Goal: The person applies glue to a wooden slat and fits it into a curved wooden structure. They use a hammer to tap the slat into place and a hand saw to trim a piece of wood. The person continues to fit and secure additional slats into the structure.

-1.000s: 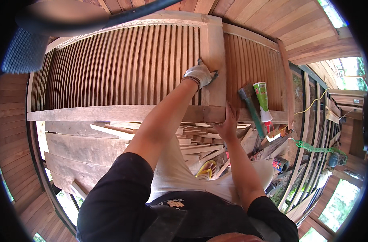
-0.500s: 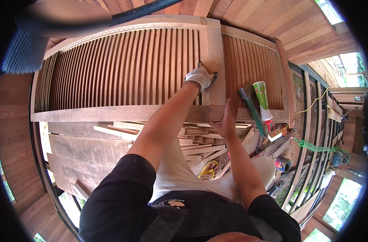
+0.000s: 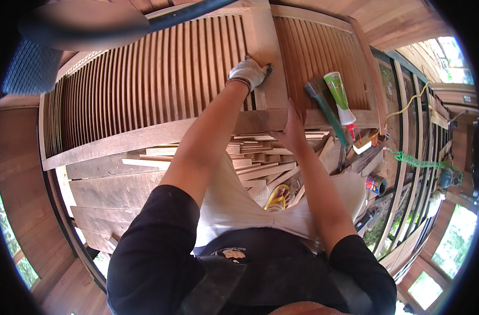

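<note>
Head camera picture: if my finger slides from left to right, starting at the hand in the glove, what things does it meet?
Gloved left hand → bare right hand → green-handled tool → green-and-white bottle → tin can → green coiled hose.

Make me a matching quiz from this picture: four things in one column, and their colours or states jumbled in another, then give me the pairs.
Things:
1. left hand
2. right hand
3. bottle
4. sandal

Descriptions:
A. green and white, red-tipped
B. yellow
C. gloved, on the louvred panel
D. bare

Pairs: 1-C, 2-D, 3-A, 4-B
</note>
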Available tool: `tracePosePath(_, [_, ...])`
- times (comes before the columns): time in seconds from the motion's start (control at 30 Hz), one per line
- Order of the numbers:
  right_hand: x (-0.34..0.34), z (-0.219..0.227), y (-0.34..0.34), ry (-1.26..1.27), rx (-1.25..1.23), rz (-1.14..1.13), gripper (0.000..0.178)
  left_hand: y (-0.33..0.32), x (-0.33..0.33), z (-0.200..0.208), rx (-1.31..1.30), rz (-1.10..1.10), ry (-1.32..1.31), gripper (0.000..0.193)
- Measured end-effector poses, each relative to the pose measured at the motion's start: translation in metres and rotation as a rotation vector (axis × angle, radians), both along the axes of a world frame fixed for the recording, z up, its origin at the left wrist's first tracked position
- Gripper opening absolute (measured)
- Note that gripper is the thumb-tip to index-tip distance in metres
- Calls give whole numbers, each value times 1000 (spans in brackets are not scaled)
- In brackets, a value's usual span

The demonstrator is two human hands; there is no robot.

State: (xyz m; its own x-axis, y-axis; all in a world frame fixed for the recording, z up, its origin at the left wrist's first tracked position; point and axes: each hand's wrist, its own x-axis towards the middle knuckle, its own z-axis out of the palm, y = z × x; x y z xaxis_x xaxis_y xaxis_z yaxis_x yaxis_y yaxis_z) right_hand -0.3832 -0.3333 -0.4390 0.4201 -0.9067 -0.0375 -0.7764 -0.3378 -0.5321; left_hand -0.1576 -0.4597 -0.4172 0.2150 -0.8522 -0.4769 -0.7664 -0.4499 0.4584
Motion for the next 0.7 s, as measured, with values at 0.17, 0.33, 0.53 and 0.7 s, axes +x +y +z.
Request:
tracePosePath(0.17, [-17, -12, 0, -39, -103, -13, 127, 3, -22, 26, 87, -180, 12, 86])
tracePosePath(0.33, [-31, -6, -1, -13, -115, 7, 117, 28, -35, 18, 52, -88, 44, 79])
tracePosePath(0.53, [-26, -26, -11, -80, -21, 4, 102, 50, -12, 4, -16, -84, 253, 80])
tracePosePath(0.7, [-39, 18, -20, 116, -69, 65, 102, 131, -26, 58, -19, -513, -288, 101])
